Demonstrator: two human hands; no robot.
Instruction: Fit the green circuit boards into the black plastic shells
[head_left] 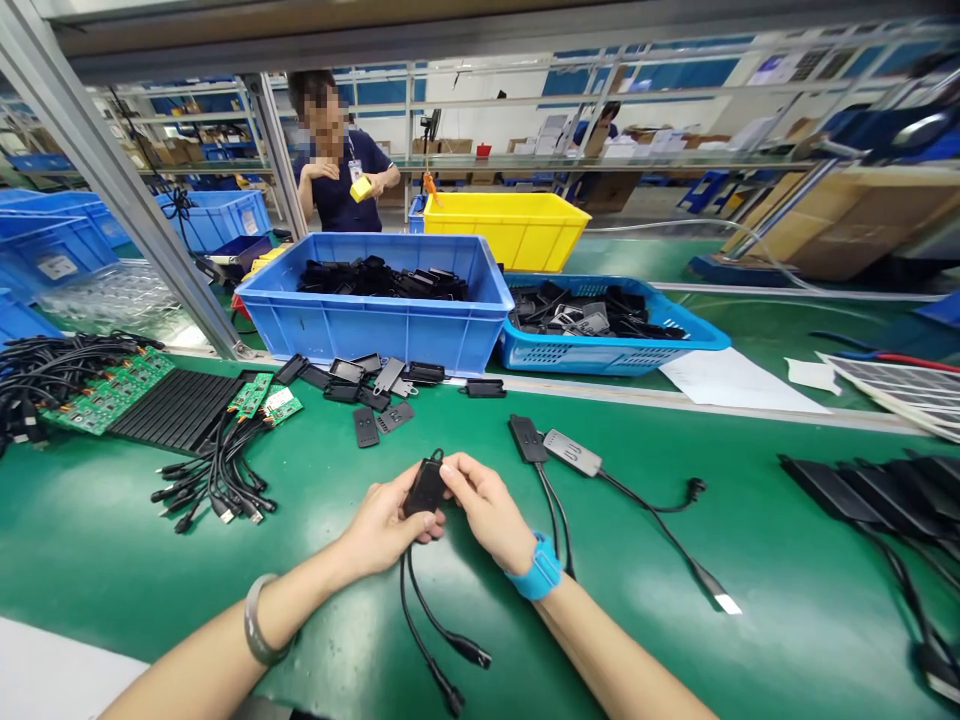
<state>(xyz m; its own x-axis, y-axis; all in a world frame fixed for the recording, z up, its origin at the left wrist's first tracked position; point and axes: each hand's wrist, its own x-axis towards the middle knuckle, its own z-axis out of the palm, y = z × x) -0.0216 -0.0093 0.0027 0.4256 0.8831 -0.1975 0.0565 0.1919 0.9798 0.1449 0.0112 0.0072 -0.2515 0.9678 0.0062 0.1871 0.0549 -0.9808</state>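
Left hand [384, 525] grips a black cased device [425, 490], thumb across its near end; right hand [487, 505] has fingers closed on its far right corner. Device sits between both hands, over the green bench [787, 625], two cables [471, 650] hanging toward near side. Right and farther: black unit [527, 440], grey unit [572, 453]. Left: circuit boards [251, 396] with leads. Far: loose case parts [390, 375], blue bin [375, 338], blue basket [600, 354] right of it.
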